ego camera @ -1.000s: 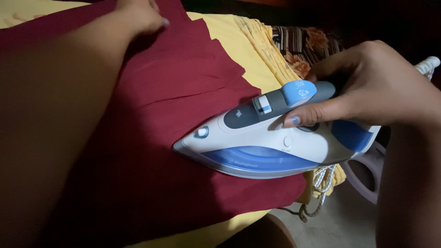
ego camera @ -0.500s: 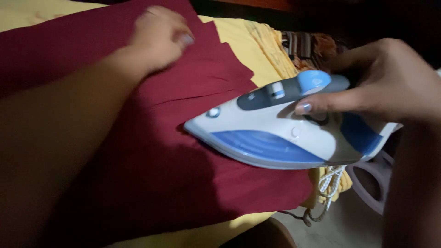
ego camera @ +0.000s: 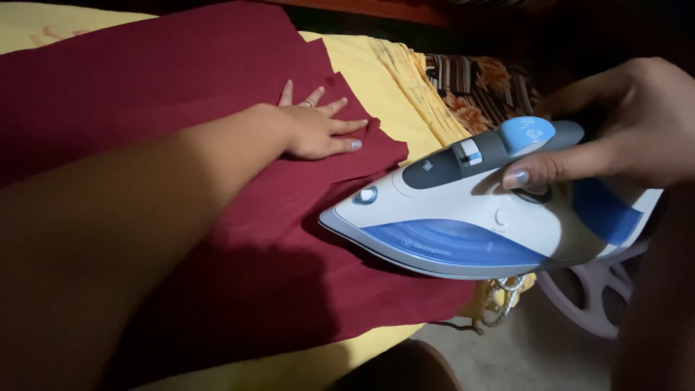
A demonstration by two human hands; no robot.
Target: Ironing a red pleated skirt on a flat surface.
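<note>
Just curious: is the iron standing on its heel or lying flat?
Flat: the iron lies soleplate down on the maroon cloth.

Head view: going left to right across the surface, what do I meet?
Maroon cloth → left hand flat on it → white and blue iron → right hand gripping the handle.

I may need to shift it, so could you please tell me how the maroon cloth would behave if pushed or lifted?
The cloth would probably be floppy: it lies flat with thin edges. It may slide or bunch over the yellow sheet, perhaps why the left hand presses it flat. It looks light.
</note>
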